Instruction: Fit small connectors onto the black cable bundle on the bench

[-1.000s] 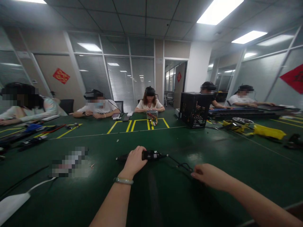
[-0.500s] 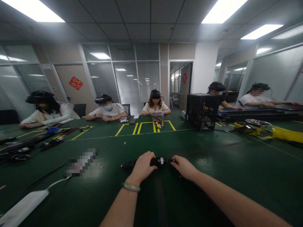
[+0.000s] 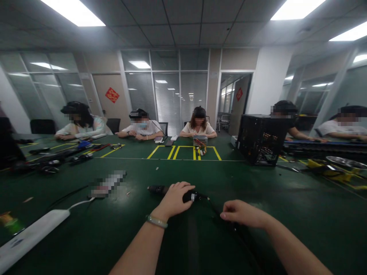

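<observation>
A black corded electric screwdriver (image 3: 157, 189) lies across the green table in front of me, its tip end pointing left. My left hand (image 3: 176, 196) is wrapped over its body and hides the middle of it. From the right end runs a thin black cable (image 3: 212, 206), slanting down toward the near right of the table. My right hand (image 3: 237, 212) is at this cable, fingers curled and thumb pressed in, pinching it a short way from the screwdriver. The cable is dark and hard to follow beyond the hand.
A white power strip (image 3: 37, 236) lies at near left, beside a blurred-out object (image 3: 107, 185). A black computer case (image 3: 258, 139) stands at back right, with yellow parts (image 3: 321, 168) beyond it. Cables and tools (image 3: 69, 152) lie at left. Several people sit along the far side.
My right hand has moved from the screwdriver's right end down and rightward along the cable. My left hand keeps its hold. The view has turned left.
</observation>
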Available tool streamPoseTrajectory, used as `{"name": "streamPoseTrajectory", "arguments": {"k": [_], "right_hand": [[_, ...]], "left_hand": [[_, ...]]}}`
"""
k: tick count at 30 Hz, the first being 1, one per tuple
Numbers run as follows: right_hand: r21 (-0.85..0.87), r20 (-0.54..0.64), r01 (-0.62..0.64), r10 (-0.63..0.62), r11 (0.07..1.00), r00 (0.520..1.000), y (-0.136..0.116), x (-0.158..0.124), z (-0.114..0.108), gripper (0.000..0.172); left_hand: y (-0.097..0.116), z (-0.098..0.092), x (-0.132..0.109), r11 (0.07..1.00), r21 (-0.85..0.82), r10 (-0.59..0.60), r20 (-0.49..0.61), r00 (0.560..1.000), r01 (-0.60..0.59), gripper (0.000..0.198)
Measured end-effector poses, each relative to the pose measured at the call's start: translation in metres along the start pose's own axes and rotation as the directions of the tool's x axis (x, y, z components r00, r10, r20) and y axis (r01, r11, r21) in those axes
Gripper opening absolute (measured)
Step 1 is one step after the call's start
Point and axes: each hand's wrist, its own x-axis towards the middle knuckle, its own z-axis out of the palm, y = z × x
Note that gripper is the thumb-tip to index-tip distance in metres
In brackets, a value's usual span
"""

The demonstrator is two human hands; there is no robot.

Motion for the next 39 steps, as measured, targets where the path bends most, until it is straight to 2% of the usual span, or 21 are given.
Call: {"name": "streamPoseTrajectory", "arguments": {"k": [2, 5, 9, 13, 16, 19, 23, 30, 39], "right_hand": [[0.017, 0.055, 0.008, -0.009, 1.000, 0.998, 0.002, 0.000, -0.002, 0.030], [0.071, 0.089, 0.030, -0.036, 0.997, 0.995, 0.000, 0.004, 0.002, 0.021], [0.198, 0.060, 0.084, -0.097, 0.977, 0.993, -0.008, 0.012, 0.015, 0.019], [0.378, -0.104, 0.126, -0.093, 0.917, 0.990, -0.013, 0.025, 0.033, 0.022], [0.483, -0.286, 0.190, -0.051, 0.855, 0.957, -0.012, 0.038, 0.043, 0.024], [0.425, -0.383, 0.183, -0.007, 0.887, 0.924, -0.007, 0.045, 0.043, 0.023], [0.252, -0.384, 0.069, 0.034, 0.965, 0.923, -0.002, 0.044, 0.038, 0.021], [0.228, -0.326, -0.030, 0.106, 0.973, 0.939, -0.001, 0.040, 0.036, 0.026], [0.182, -0.345, -0.017, 0.080, 0.983, 0.935, 0.014, 0.039, 0.028, 0.031]], "left_hand": [[0.010, 0.004, 0.003, 0.999, -0.028, 0.038, 0.030, 0.999, -0.037, 0.049], [0.022, 0.012, 0.008, 0.999, -0.038, 0.008, 0.031, 0.999, -0.007, 0.038], [0.028, 0.018, 0.012, 0.999, -0.027, -0.017, 0.008, 1.000, 0.018, 0.030], [0.029, 0.018, 0.014, 0.999, -0.020, -0.041, 0.011, 0.999, 0.041, 0.026], [0.031, 0.017, 0.014, 0.998, -0.011, -0.055, 0.019, 0.998, 0.055, 0.025], [0.033, 0.018, 0.015, 0.998, -0.002, -0.060, 0.006, 0.998, 0.060, 0.025], [0.035, 0.019, 0.013, 0.999, 0.008, -0.034, -0.027, 0.999, 0.034, 0.023], [0.035, 0.017, 0.010, 1.000, 0.013, 0.008, 0.008, 1.000, -0.008, 0.023], [0.043, 0.019, 0.008, 0.999, -0.022, 0.040, -0.009, 0.999, -0.040, 0.022]]}}
